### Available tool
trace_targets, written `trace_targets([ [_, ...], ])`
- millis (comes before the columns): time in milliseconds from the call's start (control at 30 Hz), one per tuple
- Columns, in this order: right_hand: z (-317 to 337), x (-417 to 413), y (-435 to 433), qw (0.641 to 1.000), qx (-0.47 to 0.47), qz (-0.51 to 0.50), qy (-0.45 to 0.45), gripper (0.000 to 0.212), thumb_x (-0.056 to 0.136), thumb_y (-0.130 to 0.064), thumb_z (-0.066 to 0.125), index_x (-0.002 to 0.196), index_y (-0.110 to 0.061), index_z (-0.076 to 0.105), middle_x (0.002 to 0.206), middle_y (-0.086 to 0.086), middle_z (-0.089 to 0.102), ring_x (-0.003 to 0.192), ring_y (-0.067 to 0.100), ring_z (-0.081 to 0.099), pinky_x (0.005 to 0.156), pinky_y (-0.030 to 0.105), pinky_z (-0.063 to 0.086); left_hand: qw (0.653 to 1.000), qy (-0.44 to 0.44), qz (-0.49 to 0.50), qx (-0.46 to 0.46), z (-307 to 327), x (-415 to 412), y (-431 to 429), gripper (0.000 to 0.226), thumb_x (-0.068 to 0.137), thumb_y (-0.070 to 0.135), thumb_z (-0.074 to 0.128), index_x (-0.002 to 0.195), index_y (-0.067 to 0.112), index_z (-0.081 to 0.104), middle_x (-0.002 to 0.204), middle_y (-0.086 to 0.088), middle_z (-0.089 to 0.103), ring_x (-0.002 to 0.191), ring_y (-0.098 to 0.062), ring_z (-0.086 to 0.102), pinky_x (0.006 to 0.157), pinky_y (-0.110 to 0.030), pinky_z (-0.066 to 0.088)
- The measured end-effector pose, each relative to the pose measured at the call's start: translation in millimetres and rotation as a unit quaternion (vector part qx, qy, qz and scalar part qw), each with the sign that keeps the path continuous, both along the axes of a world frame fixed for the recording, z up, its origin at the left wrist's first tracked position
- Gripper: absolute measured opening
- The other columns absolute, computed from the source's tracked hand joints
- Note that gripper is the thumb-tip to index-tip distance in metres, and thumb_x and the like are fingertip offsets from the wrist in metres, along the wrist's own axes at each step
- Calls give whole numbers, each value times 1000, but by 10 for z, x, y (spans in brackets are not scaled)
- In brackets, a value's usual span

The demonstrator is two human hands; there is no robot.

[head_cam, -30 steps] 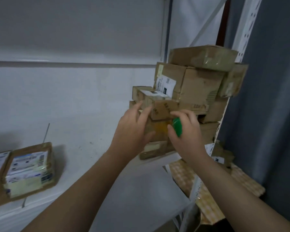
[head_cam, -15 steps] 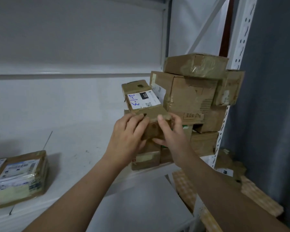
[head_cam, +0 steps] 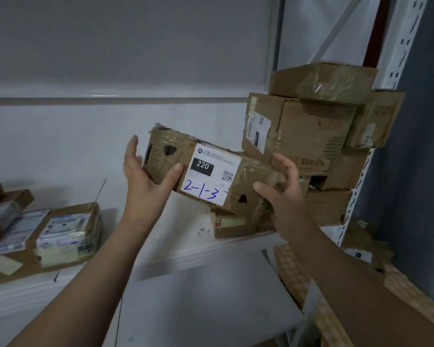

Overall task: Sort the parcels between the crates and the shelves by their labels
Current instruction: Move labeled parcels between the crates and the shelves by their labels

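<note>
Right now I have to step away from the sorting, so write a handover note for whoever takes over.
Left hand holds the left end of the 2-1-3 parcel, thumb on its front; right hand holds the right end.
The parcel is in the air before the parcel stack at the right end of the shelf; flat parcels lie at its left.
Done: label readable, 220 and 2-1-3.
Left: place it by that label; the spot is not in view.
</note>
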State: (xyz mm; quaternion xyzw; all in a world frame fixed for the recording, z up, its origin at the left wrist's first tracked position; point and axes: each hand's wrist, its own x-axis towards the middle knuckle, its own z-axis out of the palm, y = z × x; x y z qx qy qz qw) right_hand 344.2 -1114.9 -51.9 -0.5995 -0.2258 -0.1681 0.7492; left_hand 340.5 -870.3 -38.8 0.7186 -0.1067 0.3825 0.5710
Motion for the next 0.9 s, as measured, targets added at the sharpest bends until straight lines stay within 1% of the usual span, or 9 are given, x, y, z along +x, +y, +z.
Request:
trace_targets([
  [33,-18,7,7,1000,25,-1,9,63,70,-17,75,121,-37,45,110,-9,70,103,14,66,82,32,55,999,0,-26,-20,-23,-6,7,73,80,33,71,139,27,28,137,1,45,125,-5,47,105,-24,39],
  [100,-43,0,28,998,61,-1,22,64,68,-20,75,119,-34,40,108,-4,71,102,15,67,86,36,55,999,-26,-23,-34,-92,-30,-13,57,78,31,70,127,32,40,121,14,54,106,6,55,89,-14,45],
  [267,25,-90,128,998,56,-26,11,51,75,-15,70,115,-27,41,109,-2,71,105,18,66,96,44,51,991,-50,-29,-124,-213,-83,-88,47,81,31,66,122,37,43,123,13,54,110,2,55,86,-11,43],
  [400,129,-161,140,995,41,-88,-6,38,85,-17,69,115,-30,49,114,-4,67,109,15,63,92,35,54,992,-52,-45,-103,-280,-216,-53,54,78,39,68,125,46,43,133,6,50,116,-3,52,87,-12,45],
  [533,182,-239,182,985,61,-162,-2,27,85,-23,71,103,-31,53,109,-4,62,99,14,65,83,30,55,998,-41,-32,30,-442,-387,100,86,72,35,76,143,45,28,146,15,27,135,-9,36,100,-16,42],
  [667,174,-342,360,987,38,-157,-16,19,88,-22,66,102,-25,54,83,-26,66,74,-8,62,63,10,49,999,-25,-27,-26,-491,-504,212,73,78,22,75,138,41,39,133,15,51,117,-8,54,93,-18,47],
  [733,134,-411,453,989,1,-145,-19,35,82,-35,65,115,-29,54,99,-24,67,90,-6,64,72,14,52,999,-12,5,-51,-497,-546,264,61,77,25,73,131,38,47,124,11,59,107,-6,59,89,-21,50],
  [800,70,-472,603,982,-67,-171,-33,56,73,-52,61,124,-34,50,122,-13,56,111,0,56,91,21,48,995,5,52,-79,-530,-612,374,51,75,39,73,121,35,52,113,11,64,101,-6,62,85,-25,51],
  [900,-52,-525,856,964,-124,-230,-56,64,67,-61,59,123,-33,49,122,-8,43,114,1,47,96,16,39,989,17,85,-117,-560,-738,587,48,70,58,65,111,34,58,103,14,67,92,1,63,75,-15,51],
])
